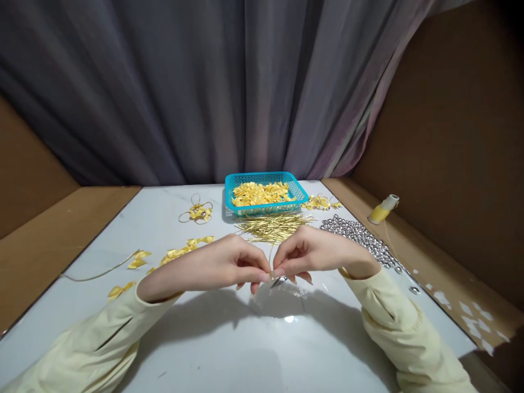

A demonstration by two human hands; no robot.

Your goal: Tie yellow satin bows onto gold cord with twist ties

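Note:
My left hand point(245, 265) and my right hand point(303, 254) meet above the middle of the table, thumbs and fingertips pinched close together. Between the fingertips is a thin gold cord point(271, 254), one end of which sticks up; the rest is hidden by the fingers. A small dark pointed thing point(279, 282) shows just under the right fingertips, too covered to name. Beyond the hands lies a heap of gold cord pieces point(272, 226). Several yellow ribbon bows point(180, 252) lie in a row beside the left forearm.
A blue basket point(301, 195) of yellow bows stands at the back. Finished-looking bow-and-loop pieces point(200, 212) lie left of it, with more bow pieces point(321, 202) on its right. Silver beads point(360, 237) spread at the right, near a yellow thread spool point(383, 209). White scraps point(470, 314) litter the right ledge.

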